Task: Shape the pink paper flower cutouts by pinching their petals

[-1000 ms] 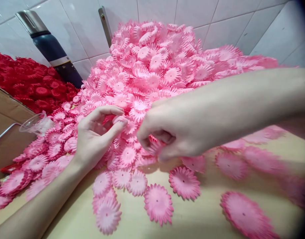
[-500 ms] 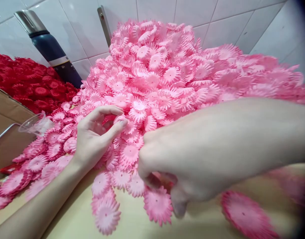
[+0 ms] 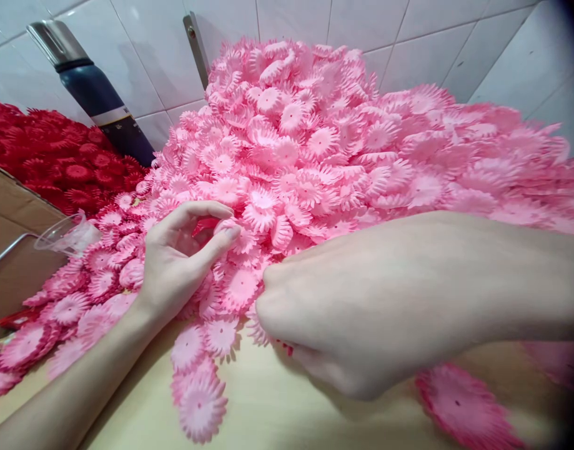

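- Pinching pink piece [image 3: 225, 224] between left hand's [image 3: 177, 256] fingers, frame mid-left, likely for separation from pink pile [image 3: 291, 144]
- Curling right hand [image 3: 333, 312] over table [image 3: 249, 400], lower centre; cannot tell grip

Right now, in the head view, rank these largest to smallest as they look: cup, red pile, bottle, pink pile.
1. Pink pile
2. Red pile and bottle: too close to rank; that pile runs out of frame
3. Cup

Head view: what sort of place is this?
Probably an informal handicraft workspace: a large heap of scalloped pink pieces covers much of a pale tabletop, with a red heap behind at left, all against a white tiled wall.
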Demonstrator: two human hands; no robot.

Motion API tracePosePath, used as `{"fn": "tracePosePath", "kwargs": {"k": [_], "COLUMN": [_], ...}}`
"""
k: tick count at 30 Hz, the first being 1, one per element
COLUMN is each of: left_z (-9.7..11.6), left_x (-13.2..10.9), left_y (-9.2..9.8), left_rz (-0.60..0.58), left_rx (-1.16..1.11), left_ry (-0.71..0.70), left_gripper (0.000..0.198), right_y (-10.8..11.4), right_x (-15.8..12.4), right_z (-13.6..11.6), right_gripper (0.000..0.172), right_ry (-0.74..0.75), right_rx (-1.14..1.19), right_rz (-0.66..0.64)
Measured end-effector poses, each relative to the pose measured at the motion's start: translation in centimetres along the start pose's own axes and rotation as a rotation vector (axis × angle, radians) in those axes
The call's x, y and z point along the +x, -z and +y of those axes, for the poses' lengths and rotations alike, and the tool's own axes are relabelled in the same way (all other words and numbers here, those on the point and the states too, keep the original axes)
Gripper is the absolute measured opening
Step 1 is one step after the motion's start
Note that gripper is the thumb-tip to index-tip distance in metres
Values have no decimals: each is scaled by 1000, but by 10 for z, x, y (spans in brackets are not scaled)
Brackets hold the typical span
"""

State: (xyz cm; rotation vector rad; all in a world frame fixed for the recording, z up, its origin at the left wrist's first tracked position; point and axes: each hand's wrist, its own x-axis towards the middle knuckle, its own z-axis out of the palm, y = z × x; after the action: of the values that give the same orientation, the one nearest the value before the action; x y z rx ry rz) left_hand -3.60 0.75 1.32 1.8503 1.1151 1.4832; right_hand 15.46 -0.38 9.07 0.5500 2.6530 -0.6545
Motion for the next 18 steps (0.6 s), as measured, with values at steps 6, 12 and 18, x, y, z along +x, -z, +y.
{"fn": "tracePosePath", "kwargs": {"k": [6, 12, 18], "left_z": [-4, -5, -3], "left_x": [-1, -2, -4], "left_y": [1, 3, 6], "left_rz": [-38, 7, 121], "left_rx": [-87, -228, -181], "left_ry": [-92, -32, 44], "left_gripper": [18, 18, 21], "right_y": [12, 25, 21], "right_x": [-3, 0, 8], "right_z": [10, 45, 53], "right_gripper": [24, 21, 17], "right_ry": [-3, 38, -22], "right_rx": [108, 121, 139], "right_rz": [260, 624, 833]}}
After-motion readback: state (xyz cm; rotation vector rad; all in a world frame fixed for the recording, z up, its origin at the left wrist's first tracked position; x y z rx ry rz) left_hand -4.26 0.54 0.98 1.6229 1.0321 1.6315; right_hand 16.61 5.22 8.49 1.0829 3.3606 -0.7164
